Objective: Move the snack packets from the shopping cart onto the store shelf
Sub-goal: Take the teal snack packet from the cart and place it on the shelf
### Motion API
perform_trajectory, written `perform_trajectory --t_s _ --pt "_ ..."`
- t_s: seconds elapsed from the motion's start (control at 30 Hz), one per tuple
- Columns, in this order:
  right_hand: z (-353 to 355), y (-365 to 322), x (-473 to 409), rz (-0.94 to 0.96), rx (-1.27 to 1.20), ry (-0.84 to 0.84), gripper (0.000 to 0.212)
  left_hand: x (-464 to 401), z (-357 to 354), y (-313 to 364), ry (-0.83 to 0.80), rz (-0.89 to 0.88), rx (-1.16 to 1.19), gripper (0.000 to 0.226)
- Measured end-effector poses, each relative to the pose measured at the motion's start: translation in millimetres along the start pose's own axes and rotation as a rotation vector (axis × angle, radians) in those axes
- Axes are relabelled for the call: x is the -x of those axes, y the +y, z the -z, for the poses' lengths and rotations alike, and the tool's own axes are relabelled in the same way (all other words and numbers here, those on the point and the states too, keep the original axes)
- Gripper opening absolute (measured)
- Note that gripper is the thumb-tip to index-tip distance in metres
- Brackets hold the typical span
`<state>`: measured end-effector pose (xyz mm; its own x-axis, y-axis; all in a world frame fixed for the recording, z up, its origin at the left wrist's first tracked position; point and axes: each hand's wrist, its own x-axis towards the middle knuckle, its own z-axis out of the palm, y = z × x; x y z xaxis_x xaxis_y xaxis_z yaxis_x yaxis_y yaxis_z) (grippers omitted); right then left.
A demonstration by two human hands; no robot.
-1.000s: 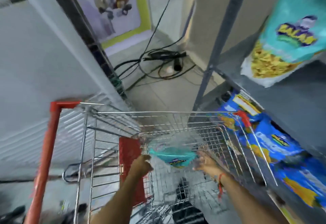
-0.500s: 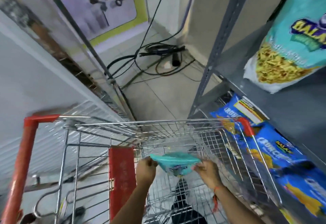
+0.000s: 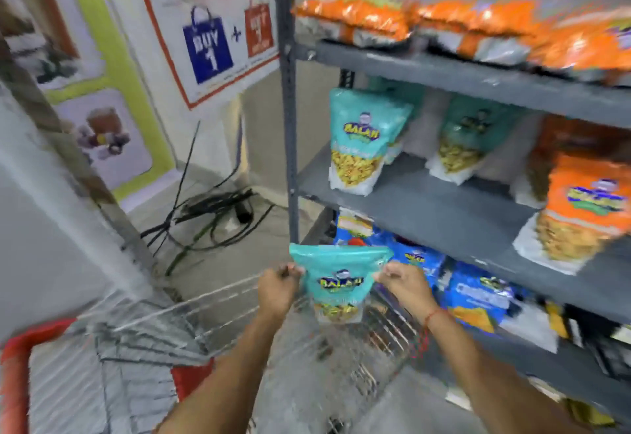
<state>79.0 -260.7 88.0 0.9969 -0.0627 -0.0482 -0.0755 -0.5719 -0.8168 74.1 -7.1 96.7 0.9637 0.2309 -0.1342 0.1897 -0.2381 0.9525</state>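
Note:
A teal snack packet point(image 3: 339, 278) hangs upright above the wire shopping cart point(image 3: 164, 331). My left hand point(image 3: 277, 285) pinches its upper left edge and my right hand point(image 3: 403, 281) pinches its upper right edge. The grey metal store shelf point(image 3: 426, 208) stands to the right. On its middle level two more teal packets point(image 3: 362, 139) stand upright beside an orange packet point(image 3: 580, 208). The cart's inside is blurred, so I cannot tell what lies in it.
Orange packets point(image 3: 358, 20) lie on the top level and blue packets point(image 3: 478, 293) fill the bottom level. A grey shelf upright point(image 3: 288, 133) rises just behind the held packet. Black cables point(image 3: 211, 215) lie on the floor ahead. A sale poster point(image 3: 211, 40) hangs on the wall.
Both hands have lifted the teal packet up out of the cart, and it now hangs upright. My view has tilted upward, bringing the upper shelf levels into sight.

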Motion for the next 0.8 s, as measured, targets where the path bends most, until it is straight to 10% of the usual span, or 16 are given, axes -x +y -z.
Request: perform_trajectory --t_s 0.47,0.8 --pt "245.4 -198.8 93.7 0.207 0.055 0.53 0.021 35.5 -8.4 302.5 -0.25 -0.493 0.199 0.014" --pt "272.7 -203.9 130.8 0.156 -0.034 0.595 0.021 46.6 -44.7 329.8 -0.304 -0.478 0.219 0.011"
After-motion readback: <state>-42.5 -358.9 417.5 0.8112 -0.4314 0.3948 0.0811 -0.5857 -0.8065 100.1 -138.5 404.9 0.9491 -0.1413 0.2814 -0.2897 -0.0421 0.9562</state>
